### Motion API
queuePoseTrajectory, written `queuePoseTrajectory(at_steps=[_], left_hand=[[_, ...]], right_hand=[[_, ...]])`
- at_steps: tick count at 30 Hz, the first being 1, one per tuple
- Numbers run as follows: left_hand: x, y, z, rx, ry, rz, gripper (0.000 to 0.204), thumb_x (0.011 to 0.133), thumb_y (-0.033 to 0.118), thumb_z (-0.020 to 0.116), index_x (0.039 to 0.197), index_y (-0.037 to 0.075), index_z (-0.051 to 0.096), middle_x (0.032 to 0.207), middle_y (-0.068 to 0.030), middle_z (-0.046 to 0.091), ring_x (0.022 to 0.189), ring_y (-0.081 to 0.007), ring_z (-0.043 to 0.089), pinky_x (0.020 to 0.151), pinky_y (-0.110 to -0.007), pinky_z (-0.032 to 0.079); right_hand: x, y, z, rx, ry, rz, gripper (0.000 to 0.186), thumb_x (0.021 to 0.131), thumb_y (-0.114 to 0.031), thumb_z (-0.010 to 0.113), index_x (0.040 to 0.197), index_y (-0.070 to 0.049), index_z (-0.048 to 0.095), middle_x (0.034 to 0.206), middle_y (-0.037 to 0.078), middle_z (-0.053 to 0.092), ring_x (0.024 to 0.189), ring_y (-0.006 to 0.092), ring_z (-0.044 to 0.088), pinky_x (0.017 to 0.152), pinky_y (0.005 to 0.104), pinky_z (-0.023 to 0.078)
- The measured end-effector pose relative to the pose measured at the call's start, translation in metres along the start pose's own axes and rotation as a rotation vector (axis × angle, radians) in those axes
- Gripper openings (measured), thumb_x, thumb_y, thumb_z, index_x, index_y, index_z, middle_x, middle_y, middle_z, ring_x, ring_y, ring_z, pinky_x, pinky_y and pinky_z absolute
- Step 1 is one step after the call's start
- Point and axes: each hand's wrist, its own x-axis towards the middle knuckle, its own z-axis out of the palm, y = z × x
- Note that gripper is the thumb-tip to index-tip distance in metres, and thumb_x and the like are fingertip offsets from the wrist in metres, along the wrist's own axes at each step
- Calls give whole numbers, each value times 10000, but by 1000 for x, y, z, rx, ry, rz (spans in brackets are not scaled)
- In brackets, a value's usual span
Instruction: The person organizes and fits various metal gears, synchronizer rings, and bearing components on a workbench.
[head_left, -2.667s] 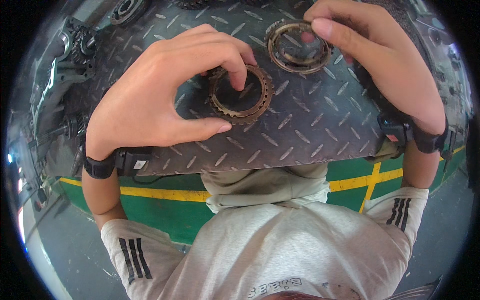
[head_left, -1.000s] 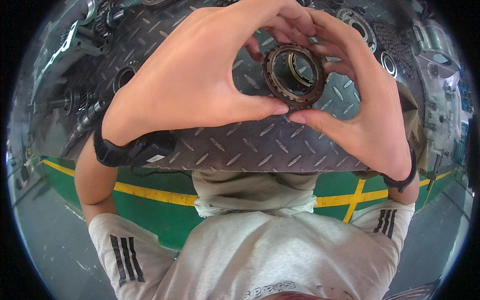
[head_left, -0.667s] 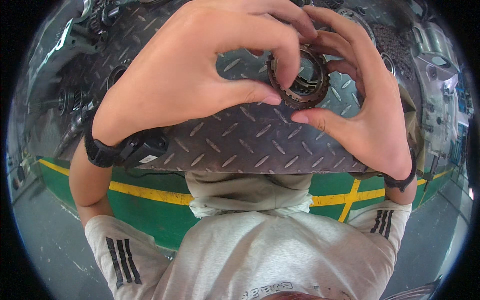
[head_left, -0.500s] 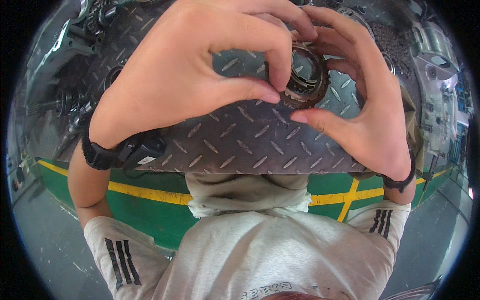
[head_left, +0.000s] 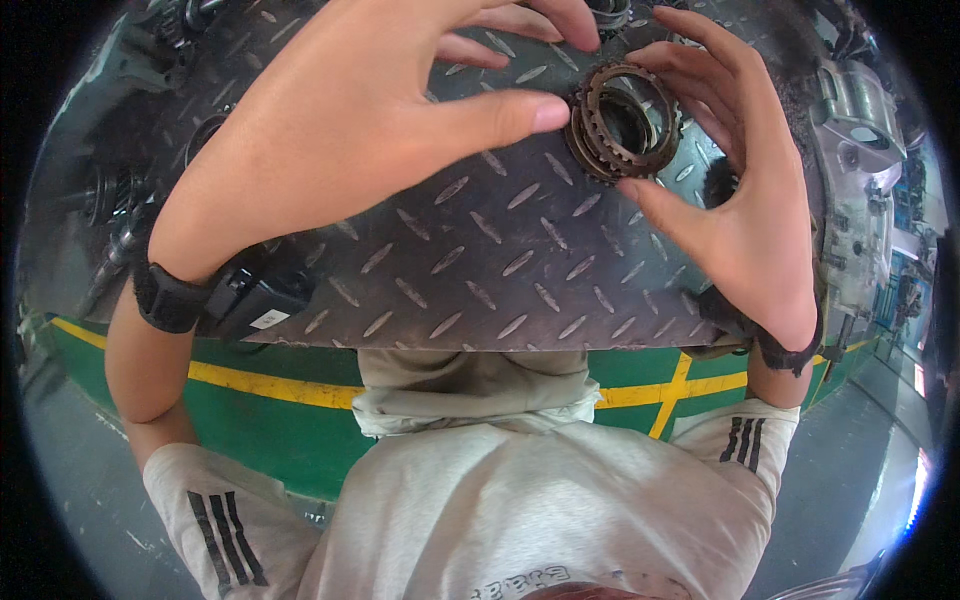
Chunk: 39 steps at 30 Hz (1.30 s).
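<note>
Wristbands, black, sit on both my forearms, the left carrying a dark box with a small white label [head_left: 268, 319]. My left hand [head_left: 340, 130] and right hand [head_left: 735, 190] pinch stacked toothed rings [head_left: 625, 120] by the rim, fingers spread so the bore stays visible, above the checker-plate bench [head_left: 500, 270]. Yellow floor stripes [head_left: 270, 385] on green run below.

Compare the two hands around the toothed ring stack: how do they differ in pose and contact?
The left hand lies flat and wide across the tread-plate bench, thumb tip pressed to the left edge of the toothed rings. The right hand arches, cupping the rings from the right, thumb below and fingers curling over the top. The left wears a thick black wristband; the right's band is thinner. Both are bare and touch the rings.
</note>
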Motion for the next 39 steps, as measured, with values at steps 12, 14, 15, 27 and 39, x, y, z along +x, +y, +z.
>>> queuePoseTrajectory(at_steps=[12, 14, 15, 27, 39], left_hand=[[0, -14, 2, 44, 38, -31, 511, 1021, 132, 762, 1468, 5, 549, 1458, -172, 615, 1277, -250, 671, 1070, -393, 591], [1, -15, 2, 38, 28, -32, 489, 1020, 128, 758, 1449, 5, 559, 1455, -171, 617, 1271, -252, 675, 1063, -392, 594], [1, -15, 2, 34, 25, -32, 478, 1020, 127, 756, 1440, 6, 564, 1454, -171, 617, 1267, -253, 677, 1060, -392, 596], [5, -10, -3, -93, -48, -90, 345, 1013, 104, 733, 1327, 9, 626, 1440, -167, 627, 1228, -265, 698, 1016, -391, 617], [-8, -22, 2, 72, 21, 68, 352, 1009, 106, 719, 1329, -5, 622, 1304, -177, 710, 1197, -295, 725, 986, -423, 623]], right_hand=[[-11, 38, 8, 376, -25, -83, 946, 697, 36, 881, 1570, -30, 521, 1400, 174, 704, 1386, 299, 664, 1229, 418, 481], [-9, 26, 7, 206, -51, -25, 939, 692, 28, 885, 1561, -30, 535, 1410, 177, 704, 1388, 307, 664, 1228, 420, 480], [-7, 24, 4, 147, -62, -7, 937, 690, 25, 887, 1558, -30, 539, 1413, 178, 704, 1389, 309, 664, 1227, 420, 480], [-12, 44, 10, 150, -54, -123, 850, 726, 17, 857, 1527, -47, 581, 1401, 175, 729, 1359, 323, 692, 1206, 429, 507], [-7, 18, 3, 8, -141, -35, 780, 760, 22, 833, 1503, -43, 605, 1391, 170, 727, 1343, 309, 698, 1200, 443, 523]])
